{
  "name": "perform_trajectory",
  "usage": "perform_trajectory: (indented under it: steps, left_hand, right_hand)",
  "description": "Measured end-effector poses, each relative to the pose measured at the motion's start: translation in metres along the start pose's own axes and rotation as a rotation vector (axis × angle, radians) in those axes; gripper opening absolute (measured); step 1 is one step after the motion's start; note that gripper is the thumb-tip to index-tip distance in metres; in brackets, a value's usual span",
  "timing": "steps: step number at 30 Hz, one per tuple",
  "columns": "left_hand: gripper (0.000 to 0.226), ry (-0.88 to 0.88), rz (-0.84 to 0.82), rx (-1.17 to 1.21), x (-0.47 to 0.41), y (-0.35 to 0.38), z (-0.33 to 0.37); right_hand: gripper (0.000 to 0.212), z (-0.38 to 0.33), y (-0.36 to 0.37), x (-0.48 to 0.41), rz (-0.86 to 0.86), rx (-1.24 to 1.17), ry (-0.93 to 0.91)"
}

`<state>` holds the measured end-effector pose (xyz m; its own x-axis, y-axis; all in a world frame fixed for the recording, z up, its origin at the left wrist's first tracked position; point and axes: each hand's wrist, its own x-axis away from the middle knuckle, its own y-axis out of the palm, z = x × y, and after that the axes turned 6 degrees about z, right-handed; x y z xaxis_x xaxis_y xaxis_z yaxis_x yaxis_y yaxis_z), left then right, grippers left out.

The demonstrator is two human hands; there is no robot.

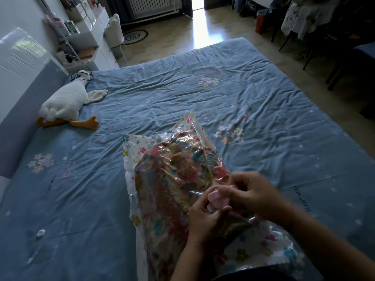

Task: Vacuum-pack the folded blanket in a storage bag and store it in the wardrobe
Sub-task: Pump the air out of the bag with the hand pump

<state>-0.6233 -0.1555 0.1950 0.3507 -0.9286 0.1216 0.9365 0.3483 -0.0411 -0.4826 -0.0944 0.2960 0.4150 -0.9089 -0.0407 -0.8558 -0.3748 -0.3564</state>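
A clear storage bag (134, 151) printed with small flowers lies on the blue bed sheet (182, 94). Inside it sits the folded floral blanket (174, 175), brown with pink and teal blooms. Over the bag's near right part, both hands meet at a small pink plastic piece (215, 196). My left hand (205, 220) curls its fingers around that piece from below. My right hand (249, 193) pinches it from above, somewhat blurred. Whether the piece is fixed to the bag is hidden by the fingers.
A small white round cap (40, 233) lies on the sheet at the near left. A white stuffed goose (65, 106) rests by the padded headboard (18, 118). Beyond the bed are a white desk with shelves (89, 35), wooden floor and dark chairs (324, 47).
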Motion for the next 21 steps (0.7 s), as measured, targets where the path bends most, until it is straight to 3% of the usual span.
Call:
perform_trajectory:
  steps: [3, 5, 10, 12, 15, 19, 21]
  left_hand:
    - [0.046, -0.010, 0.007, 0.009, 0.001, -0.001, 0.002]
    - [0.050, -0.021, -0.004, 0.019, 0.003, 0.001, 0.003]
    - [0.047, -0.025, 0.000, 0.007, 0.002, 0.003, 0.002]
    - [0.047, -0.040, -0.015, 0.018, 0.004, 0.003, 0.005]
    - [0.044, -0.010, -0.012, 0.024, 0.004, 0.002, 0.004]
    - [0.043, -0.019, -0.004, 0.006, 0.005, 0.002, 0.005]
    - [0.050, -0.032, -0.004, 0.016, 0.005, 0.004, 0.003]
  right_hand:
    - [0.042, -0.046, -0.019, -0.001, -0.033, -0.292, -0.089]
    - [0.037, -0.048, -0.021, -0.003, -0.018, -0.343, -0.119]
    - [0.039, 0.021, 0.006, -0.006, -0.032, 0.171, 0.058]
    - [0.037, 0.035, 0.011, -0.002, -0.031, 0.208, 0.102]
    - [0.047, 0.000, 0.001, 0.002, 0.041, 0.049, -0.012]
    - [0.044, -0.047, -0.021, 0.002, -0.029, -0.356, -0.086]
    - [0.045, -0.039, -0.020, -0.002, -0.020, -0.360, -0.060]
